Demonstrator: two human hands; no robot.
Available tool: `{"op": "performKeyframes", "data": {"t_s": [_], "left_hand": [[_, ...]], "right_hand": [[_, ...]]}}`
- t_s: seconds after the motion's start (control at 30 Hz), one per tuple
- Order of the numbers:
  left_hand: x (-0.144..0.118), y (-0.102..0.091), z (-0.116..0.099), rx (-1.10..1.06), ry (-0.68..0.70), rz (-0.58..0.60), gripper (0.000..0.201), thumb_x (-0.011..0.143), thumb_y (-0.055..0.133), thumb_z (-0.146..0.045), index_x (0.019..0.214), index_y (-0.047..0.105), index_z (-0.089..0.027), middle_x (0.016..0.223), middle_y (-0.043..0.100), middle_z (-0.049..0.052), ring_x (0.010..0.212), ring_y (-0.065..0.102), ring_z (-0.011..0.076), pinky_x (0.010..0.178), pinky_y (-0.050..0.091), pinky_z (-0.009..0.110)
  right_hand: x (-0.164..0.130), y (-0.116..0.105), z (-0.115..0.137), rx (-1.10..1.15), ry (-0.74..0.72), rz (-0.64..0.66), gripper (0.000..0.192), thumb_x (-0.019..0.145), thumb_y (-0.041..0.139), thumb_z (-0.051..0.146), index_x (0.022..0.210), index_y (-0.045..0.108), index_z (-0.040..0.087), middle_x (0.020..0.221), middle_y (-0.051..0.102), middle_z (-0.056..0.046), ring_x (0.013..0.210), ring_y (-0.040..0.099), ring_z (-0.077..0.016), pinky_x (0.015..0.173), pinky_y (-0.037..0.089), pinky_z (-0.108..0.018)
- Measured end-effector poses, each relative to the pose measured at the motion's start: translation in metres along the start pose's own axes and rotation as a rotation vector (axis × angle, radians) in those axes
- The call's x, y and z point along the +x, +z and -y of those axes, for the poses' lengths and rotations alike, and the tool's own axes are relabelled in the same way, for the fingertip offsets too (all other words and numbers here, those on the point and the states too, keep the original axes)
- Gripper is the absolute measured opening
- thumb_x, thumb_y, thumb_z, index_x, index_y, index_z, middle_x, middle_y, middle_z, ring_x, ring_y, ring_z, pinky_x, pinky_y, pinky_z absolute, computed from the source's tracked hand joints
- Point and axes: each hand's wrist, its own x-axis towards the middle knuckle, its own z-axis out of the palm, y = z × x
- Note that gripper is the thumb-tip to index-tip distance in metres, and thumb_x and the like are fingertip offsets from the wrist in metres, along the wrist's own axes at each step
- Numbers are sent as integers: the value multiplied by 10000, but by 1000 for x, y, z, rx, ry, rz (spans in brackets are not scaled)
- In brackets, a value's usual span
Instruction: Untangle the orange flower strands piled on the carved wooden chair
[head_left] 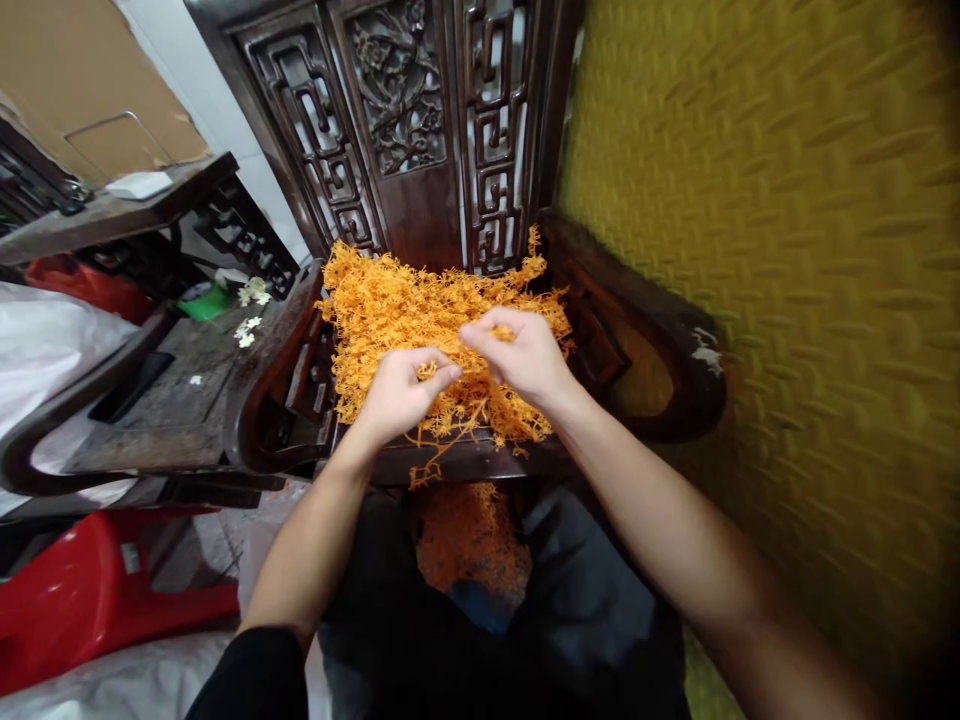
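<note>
Orange sprigs (420, 305) lie heaped under both pinching hands (465, 375).

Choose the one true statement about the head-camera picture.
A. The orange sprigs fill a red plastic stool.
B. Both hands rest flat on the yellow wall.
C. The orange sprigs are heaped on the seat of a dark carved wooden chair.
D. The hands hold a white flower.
C: the orange sprigs lie piled on the dark carved chair, where the left hand and right hand each pinch a bit of them.
</note>
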Motion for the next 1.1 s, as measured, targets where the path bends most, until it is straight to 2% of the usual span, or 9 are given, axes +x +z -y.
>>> {"op": "performKeyframes", "data": {"t_s": [0.1, 0.13, 0.23, 0.4, 0.5, 0.6, 0.87, 1.0, 1.1], "left_hand": [[-4, -1, -4, 26, -39, 124, 285, 867, 666, -418, 776, 742, -158, 718, 729, 25, 628, 599, 146, 637, 444, 276], [-4, 0, -5, 34, -50, 140, 288, 870, 655, -419, 788, 747, -159, 741, 742, 35, 641, 611, 150, 642, 450, 279], [-3, 3, -4, 71, -66, 120, 286, 874, 635, -413, 813, 759, -162, 776, 762, 49, 669, 634, 157, 667, 464, 287], [2, 6, -1, 143, -75, 110, 286, 879, 623, -399, 815, 767, -160, 756, 754, 31, 647, 610, 149, 657, 443, 285], [3, 6, 2, 189, -67, 96, 281, 882, 597, -361, 799, 762, -150, 674, 702, 11, 613, 576, 150, 637, 427, 282], [3, 6, 8, 237, -51, 51, 208, 817, 575, -246, 742, 737, -139, 651, 678, 27, 635, 597, 184, 634, 429, 291], [1, 6, 14, 264, -51, 58, 144, 692, 485, -151, 555, 523, -174, 508, 432, -25, 539, 488, 141, 534, 292, 268], [-1, 6, 11, 233, -68, 96, 151, 717, 496, -163, 567, 499, -177, 532, 449, -26, 554, 460, 129, 540, 286, 266], [-1, 5, 14, 187, -104, 136, 212, 801, 541, -239, 600, 550, -172, 540, 476, -26, 537, 428, 120, 534, 284, 264]], "right_hand": [[18, -20, -7, 205, -79, -461, 424, 825, 744, 528, 671, 483, 231, 511, 463, 70, 350, 364, -60, 354, 222, -232], [21, -24, -8, 244, -76, -509, 409, 840, 728, 503, 680, 469, 231, 553, 506, 60, 348, 365, -55, 347, 214, -230], [12, -22, -3, 209, -20, -327, 278, 866, 690, 422, 754, 547, 212, 742, 676, -7, 352, 449, -59, 329, 236, -236], [-24, 5, 13, -30, -42, 43, 160, 892, 620, 237, 1042, 652, 191, 884, 764, -27, 394, 554, -86, 418, 443, -261], [-31, 10, 17, -215, -215, 185, 339, 895, 579, 156, 1205, 703, 212, 976, 776, -25, 607, 678, -136, 624, 546, -313], [-29, 12, 17, -327, -369, 326, 226, 907, 646, 216, 1089, 781, 224, 1018, 775, -39, 896, 716, -194, 853, 535, -361], [-23, 23, 9, -480, -227, 399, 136, 891, 707, 316, 892, 755, 188, 951, 773, -50, 884, 692, -206, 832, 476, -337], [-24, 25, 10, -473, -259, 474, 143, 918, 654, 277, 857, 741, 181, 898, 754, -48, 816, 664, -182, 779, 457, -317], [-24, 21, 15, -385, -261, 319, 180, 925, 638, 273, 779, 702, 188, 767, 702, -34, 720, 628, -169, 692, 445, -309]]}}
